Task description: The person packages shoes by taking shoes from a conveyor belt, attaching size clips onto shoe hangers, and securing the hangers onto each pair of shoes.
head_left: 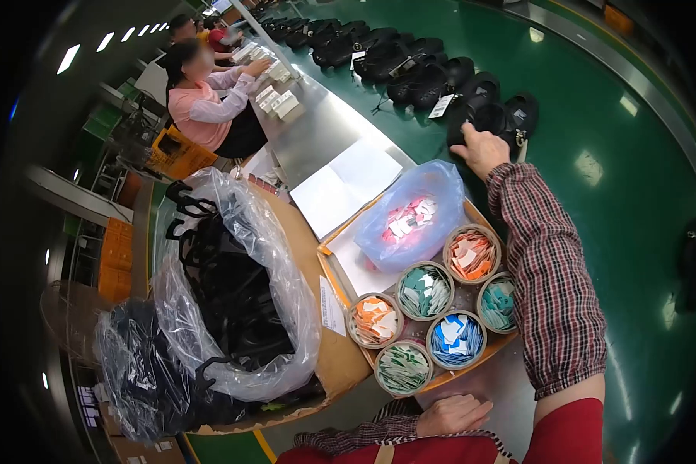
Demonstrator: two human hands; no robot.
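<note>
My right hand (485,151) reaches out over the green conveyor belt, at the nearest black shoes (520,114). Its thumb and a finger are apart against the dark shoe; the other fingers are partly hidden, and no grip on the shoe shows. A tag hangs at the shoe beside it. Low in the view, my left hand (454,415) rests by the table edge with curled fingers; whatever they enclose, if anything, is hidden. Between the hands is a shallow box (334,267) with several round tubs of coloured paper tags (457,340) and a bluish plastic bag (441,185) of pink and white tags.
Left of the box stands a carton (336,362) lined with clear plastic, full of black hooked pieces (236,301). White paper (344,185) lies on the metal table (340,116). Across it a co-worker (209,104) handles small white stacks. More black shoes line the belt (595,185).
</note>
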